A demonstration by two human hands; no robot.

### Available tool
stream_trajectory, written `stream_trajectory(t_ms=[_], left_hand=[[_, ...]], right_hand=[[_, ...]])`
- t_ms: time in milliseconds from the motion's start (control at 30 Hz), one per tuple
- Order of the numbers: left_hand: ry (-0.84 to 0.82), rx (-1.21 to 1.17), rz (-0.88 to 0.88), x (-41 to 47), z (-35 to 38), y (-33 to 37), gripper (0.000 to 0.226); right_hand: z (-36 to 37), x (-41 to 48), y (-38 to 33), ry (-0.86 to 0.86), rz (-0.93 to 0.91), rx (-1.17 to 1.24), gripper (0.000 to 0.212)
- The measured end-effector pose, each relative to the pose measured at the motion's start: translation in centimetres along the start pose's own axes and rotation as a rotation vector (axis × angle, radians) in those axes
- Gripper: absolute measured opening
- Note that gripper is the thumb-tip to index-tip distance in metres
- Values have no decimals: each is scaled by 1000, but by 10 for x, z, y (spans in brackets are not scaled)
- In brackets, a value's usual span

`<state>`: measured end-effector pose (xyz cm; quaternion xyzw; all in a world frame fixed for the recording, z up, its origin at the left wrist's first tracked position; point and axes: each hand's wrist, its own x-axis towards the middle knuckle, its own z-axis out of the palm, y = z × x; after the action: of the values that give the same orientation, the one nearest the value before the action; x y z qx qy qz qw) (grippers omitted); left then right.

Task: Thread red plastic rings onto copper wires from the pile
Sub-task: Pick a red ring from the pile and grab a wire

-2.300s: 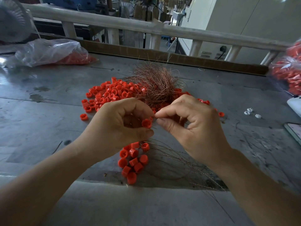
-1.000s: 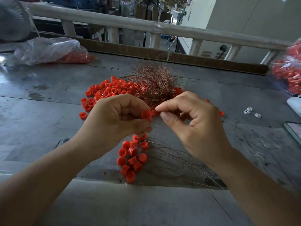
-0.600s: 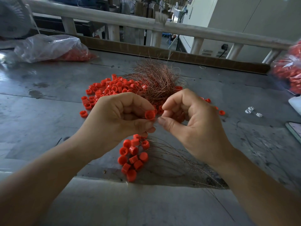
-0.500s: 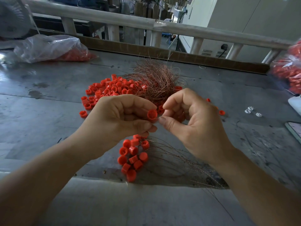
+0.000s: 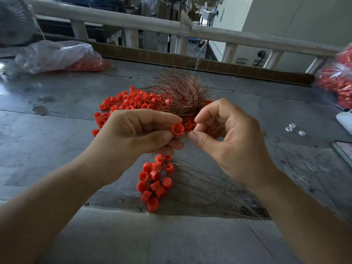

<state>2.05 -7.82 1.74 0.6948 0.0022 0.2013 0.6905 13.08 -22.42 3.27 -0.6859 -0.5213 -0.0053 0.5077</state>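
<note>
- My left hand (image 5: 137, 134) pinches a red ring (image 5: 178, 129) between thumb and fingertips.
- My right hand (image 5: 228, 138) curls just right of it; whether it grips anything, I cannot tell.

One red ring (image 5: 178, 129) is being pinched in the left hand (image 5: 133, 134), loose rings (image 5: 131, 102) are lying heaped against the tangled copper wires (image 5: 181, 94), and a threaded cluster (image 5: 154, 182) is trailing strands nearer me.
</note>
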Motion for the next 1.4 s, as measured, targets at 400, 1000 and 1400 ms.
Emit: stream_trajectory(t_ms=[400,1000,1400], left_hand=[[10,-37,-19,0,-2,0,27],[-135,-183,-42,2,-2,-7,25],[-139,-331,-96,2,-1,-7,15]], right_hand=[[-2,0,-3,-29,78,108,21],[0,3,-1,-178,478,480,37],[-16,14,27,-84,421,97,15]])
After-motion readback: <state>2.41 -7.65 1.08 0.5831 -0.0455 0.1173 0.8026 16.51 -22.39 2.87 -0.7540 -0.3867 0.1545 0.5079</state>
